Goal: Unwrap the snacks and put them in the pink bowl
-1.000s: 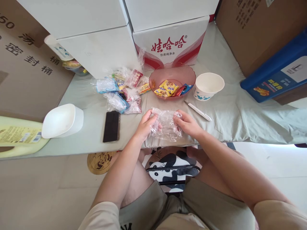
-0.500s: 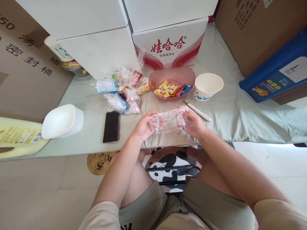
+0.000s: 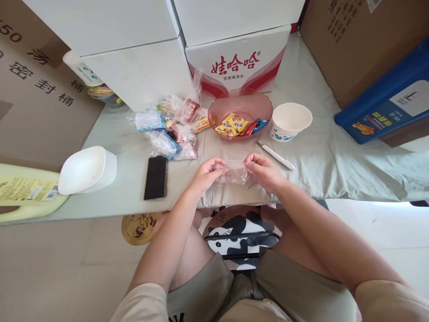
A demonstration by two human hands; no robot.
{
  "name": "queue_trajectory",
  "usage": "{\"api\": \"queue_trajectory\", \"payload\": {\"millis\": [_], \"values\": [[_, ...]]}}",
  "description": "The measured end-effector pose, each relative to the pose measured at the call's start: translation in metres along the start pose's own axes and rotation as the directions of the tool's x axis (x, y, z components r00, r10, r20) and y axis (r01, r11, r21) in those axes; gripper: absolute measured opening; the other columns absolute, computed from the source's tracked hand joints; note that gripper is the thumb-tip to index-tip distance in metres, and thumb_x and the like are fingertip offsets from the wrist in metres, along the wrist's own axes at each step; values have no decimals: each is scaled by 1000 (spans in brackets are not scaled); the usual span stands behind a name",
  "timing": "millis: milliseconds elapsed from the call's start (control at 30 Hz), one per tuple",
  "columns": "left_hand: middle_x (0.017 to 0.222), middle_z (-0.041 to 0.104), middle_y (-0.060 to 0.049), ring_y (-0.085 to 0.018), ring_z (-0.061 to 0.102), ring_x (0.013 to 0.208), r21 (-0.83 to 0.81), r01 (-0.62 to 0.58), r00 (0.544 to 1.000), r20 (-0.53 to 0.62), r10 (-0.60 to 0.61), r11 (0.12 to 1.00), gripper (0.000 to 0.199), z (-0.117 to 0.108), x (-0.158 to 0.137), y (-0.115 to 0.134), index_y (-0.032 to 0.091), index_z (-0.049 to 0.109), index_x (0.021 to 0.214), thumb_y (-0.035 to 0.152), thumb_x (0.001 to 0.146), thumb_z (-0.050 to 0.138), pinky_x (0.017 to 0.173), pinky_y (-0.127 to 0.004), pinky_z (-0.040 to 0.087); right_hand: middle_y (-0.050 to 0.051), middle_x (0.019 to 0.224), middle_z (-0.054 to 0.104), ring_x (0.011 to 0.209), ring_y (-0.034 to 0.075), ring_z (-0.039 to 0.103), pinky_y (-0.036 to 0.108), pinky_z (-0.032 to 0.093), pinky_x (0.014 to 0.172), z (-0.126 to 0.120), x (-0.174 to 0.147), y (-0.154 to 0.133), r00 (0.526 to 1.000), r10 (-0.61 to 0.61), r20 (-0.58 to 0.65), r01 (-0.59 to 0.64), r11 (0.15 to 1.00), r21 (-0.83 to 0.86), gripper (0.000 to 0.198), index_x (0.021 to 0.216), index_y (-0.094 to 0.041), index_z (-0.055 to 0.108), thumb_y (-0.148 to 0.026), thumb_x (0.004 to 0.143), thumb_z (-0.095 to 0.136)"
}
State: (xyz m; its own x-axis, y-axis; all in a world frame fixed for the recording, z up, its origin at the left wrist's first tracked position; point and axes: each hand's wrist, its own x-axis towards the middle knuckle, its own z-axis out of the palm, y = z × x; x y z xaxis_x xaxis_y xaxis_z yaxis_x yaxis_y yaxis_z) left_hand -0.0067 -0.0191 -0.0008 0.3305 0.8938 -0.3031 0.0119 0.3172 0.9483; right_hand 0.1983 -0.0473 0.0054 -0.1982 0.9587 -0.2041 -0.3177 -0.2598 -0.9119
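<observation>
Pinched in the fingers of both hands I watch remotely, left hand (image 3: 205, 175) and right hand (image 3: 264, 172): one clear plastic wrapper (image 3: 233, 173), over the near edge of the cloth-covered table (image 3: 351, 181), its taut span of half a second ago now slack and crumpled, which I judge a shifted hold, not a release. Pose: forearms slanting inward, fingertips drawn close. Beyond: slim white tool (image 3: 277, 156), then pink bowl (image 3: 241, 105) of small packets (image 3: 235, 121).

clear film (image 3: 237, 174): gathered smaller than a second ago | right hand (image 3: 264, 171): less covered by film
</observation>
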Motion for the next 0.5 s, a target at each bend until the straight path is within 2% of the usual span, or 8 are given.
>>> {"api": "queue_trajectory", "payload": {"millis": [67, 133, 167, 233, 300, 333, 400, 500], "values": [[84, 66, -2, -13, 63, 73, 104, -58, 998, -30, 62, 993, 22, -1, 3, -5, 18, 65, 92, 28, 74, 72, 69, -25, 48, -5, 71, 51, 60, 9, 49, 25, 43, 59, 1, 0, 1, 999, -39, -14, 39, 999, -7, 43, 83, -22, 52, -47, 66, 81], [92, 65, -4, -15, 62, 81, 234, -166, 977, -91, 192, 958, 16, -3, 5, -6, 19, 66, 88, 25, 74, 69, 74, -26, 49, -5, 75, 52, 63, 9, 50, 25, 45, 61, 2, 1, 2, 997, -66, -33, 65, 998, -26, 44, 89, -22, 51, -45, 67, 81], [95, 64, -5, -17, 61, 87, 313, -231, 950, -134, 284, 921, 12, -3, 5, -6, 19, 67, 85, 23, 74, 69, 78, -28, 49, -5, 77, 52, 64, 9, 51, 25, 46, 62, 2, 1, 2, 996, -76, -41, 74, 996, -41, 44, 91, -22, 50, -45, 67, 80], [98, 61, -5, -19, 59, 95, 469, -335, 857, -211, 471, 818, 5, -3, 4, -3, 20, 67, 79, 19, 74, 67, 87, -31, 48, -5, 79, 52, 65, 10, 51, 26, 46, 63, 1, 2, 4, 995, -91, -51, 87, 993, -75, 43, 93, -22, 50, -44, 69, 79], [91, 60, -4, -18, 58, 90, 560, -378, 788, -224, 574, 737, 4, -3, 2, 0, 21, 66, 76, 17, 76, 64, 87, -31, 47, -4, 80, 52, 66, 10, 52, 25, 45, 63, -1, 3, 6, 994, -96, -47, 90, 990, -111, 42, 93, -22, 50, -43, 70, 78], [87, 60, -4, -17, 58, 86, 569, -387, 789, -203, 580, 726, 5, -2, 0, 0, 21, 65, 77, 17, 78, 62, 85, -31, 47, -4, 80, 52, 66, 10, 53, 25, 45, 63, -1, 4, 7, 995, -94, -39, 88, 988, -129, 41, 93, -22, 50, -43, 70, 77], [86, 63, -3, -17, 59, 83, 532, -393, 845, -114, 523, 750, 5, 1, -2, -1, 21, 66, 83, 20, 81, 61, 82, -30, 48, -4, 81, 52, 67, 10, 54, 25, 43, 63, -3, 4, 9, 996, -87, -20, 83, 983, -164, 40, 94, -22, 50, -43, 71, 76], [98, 68, -5, -19, 64, 92, 478, -366, 921, 61, 386, 799, 16, 7, -4, -5, 21, 67, 97, 27, 83, 64, 85, -30, 49, -4, 79, 52, 64, 10, 51, 24, 40, 60, -4, 4, 10, 997, -78, 5, 77, 971, -226, 40, 95, -22, 51, -46, 73, 74]]}}
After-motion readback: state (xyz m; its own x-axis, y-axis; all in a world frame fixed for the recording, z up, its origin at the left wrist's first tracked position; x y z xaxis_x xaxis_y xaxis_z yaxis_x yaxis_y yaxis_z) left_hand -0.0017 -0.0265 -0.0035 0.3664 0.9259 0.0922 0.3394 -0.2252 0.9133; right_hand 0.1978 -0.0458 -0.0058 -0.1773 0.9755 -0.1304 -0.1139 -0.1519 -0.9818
